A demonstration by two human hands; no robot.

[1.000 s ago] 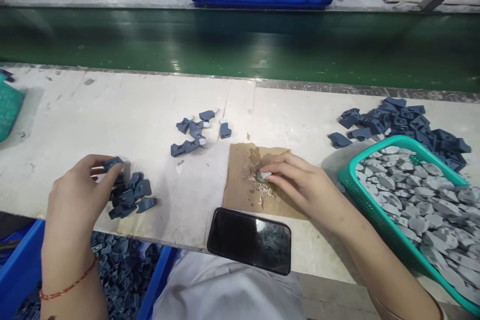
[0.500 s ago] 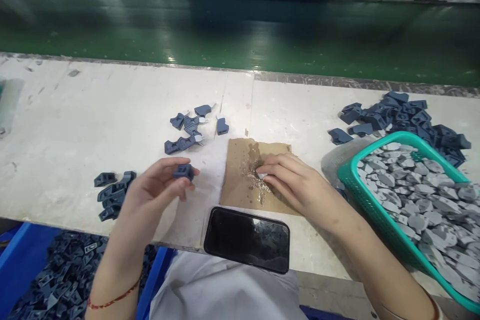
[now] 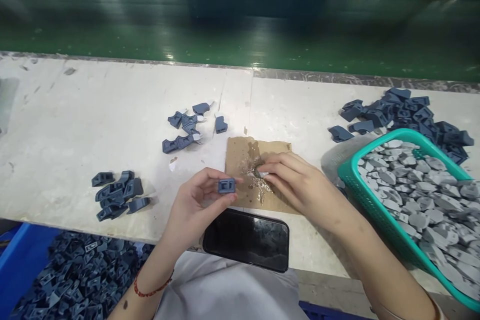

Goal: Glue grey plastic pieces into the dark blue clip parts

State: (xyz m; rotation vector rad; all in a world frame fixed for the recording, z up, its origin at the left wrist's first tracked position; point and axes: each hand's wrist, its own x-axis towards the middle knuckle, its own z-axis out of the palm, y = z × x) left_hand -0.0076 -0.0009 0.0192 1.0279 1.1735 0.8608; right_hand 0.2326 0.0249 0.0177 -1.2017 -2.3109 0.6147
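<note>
Between the thumb and fingers of my left hand (image 3: 200,202) is a dark blue plastic part (image 3: 227,186), its face with two square openings turned up. It is held just over the left edge of a brown cardboard piece (image 3: 240,199). On the cardboard's right half, my right hand (image 3: 290,177) pinches a small light grey plastic piece (image 3: 262,174), mostly covered by the fingers. That piece is at a wet, shiny smear (image 3: 261,185) that looks like glue. Beyond my left hand lie several blue parts with pale tips (image 3: 189,127).
A black phone (image 3: 247,241) lies at the table's front edge. A teal basket (image 3: 348,170) of grey pieces stands right, a heap of blue parts (image 3: 408,115) behind it. More blue parts (image 3: 116,195) lie left, above a blue bin (image 3: 22,255). A green belt (image 3: 240,30) runs behind.
My left hand has moved right with the blue part, from the bare table to the cardboard's edge. My right hand has stayed at the smear with the grey piece.
</note>
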